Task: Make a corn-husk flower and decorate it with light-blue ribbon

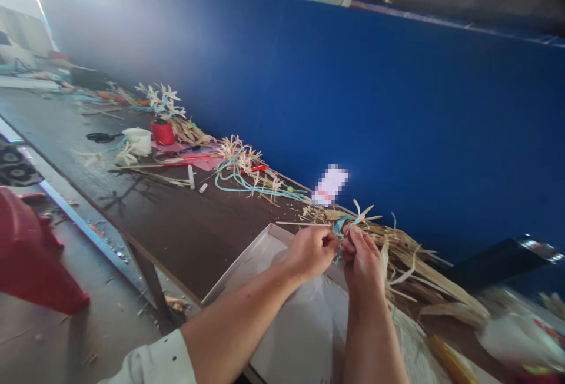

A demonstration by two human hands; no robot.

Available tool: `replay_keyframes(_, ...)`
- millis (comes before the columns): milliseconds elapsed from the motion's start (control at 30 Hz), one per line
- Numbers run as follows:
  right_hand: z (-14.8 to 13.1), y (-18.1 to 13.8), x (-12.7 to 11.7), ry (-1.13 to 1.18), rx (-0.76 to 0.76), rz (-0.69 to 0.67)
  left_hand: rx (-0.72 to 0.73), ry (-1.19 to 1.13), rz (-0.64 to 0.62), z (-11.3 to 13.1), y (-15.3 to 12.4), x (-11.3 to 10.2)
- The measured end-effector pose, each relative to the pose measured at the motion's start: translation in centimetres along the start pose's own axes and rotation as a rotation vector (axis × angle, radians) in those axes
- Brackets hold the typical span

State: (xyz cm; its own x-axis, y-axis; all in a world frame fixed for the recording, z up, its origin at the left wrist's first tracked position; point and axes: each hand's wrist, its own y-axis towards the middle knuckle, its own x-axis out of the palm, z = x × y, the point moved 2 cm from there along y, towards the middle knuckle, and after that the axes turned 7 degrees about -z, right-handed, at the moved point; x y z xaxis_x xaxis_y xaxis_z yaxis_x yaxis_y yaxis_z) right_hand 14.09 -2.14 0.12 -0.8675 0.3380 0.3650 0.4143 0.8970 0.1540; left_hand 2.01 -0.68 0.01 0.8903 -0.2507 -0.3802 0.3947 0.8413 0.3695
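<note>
My right hand [364,257] is closed in a pinch around the base of a pale dried-husk flower [364,215], whose thin petals spread above my fingertips. Beside it, my left hand [312,252] has its fingers curled together; what they grip, if anything, is too small and hidden to make out. A bit of light-blue material [341,224] shows between the two hands. Both forearms reach over a shallow white tray [236,264]. Just right of my right hand lies a heap of dry husk strips [410,254].
Finished-looking husk flowers on blue stems [241,157] lie along the blue wall [265,78]. Farther left on the dark table [176,242] are a red thread spool [163,133], a white cup [138,141] and black scissors [103,136]. A red plastic stool [35,254] stands at left.
</note>
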Motion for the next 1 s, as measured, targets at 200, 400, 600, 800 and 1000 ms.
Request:
replay_keyframes(200,0.2,0.03,0.17,0.009,-0.005,-0.035,-0.01,-0.015,0.017,-0.15,-0.13,0.24)
replay_keyframes(400,0.49,-0.28,0.74,-0.001,0.014,-0.033,-0.012,-0.018,0.019,-0.39,0.13,0.26)
replay_keyframes(600,0.6,-0.12,0.49,0.018,0.008,0.011,-0.056,-0.019,-0.004,-0.42,0.27,0.12)
replay_keyframes(800,0.67,-0.03,0.35,0.008,0.007,-0.014,-0.079,-0.009,0.009,-0.57,0.24,0.13)
replay_keyframes(1000,0.55,-0.14,0.58,-0.014,0.003,-0.019,-0.079,0.019,0.01,-0.53,0.17,0.03)
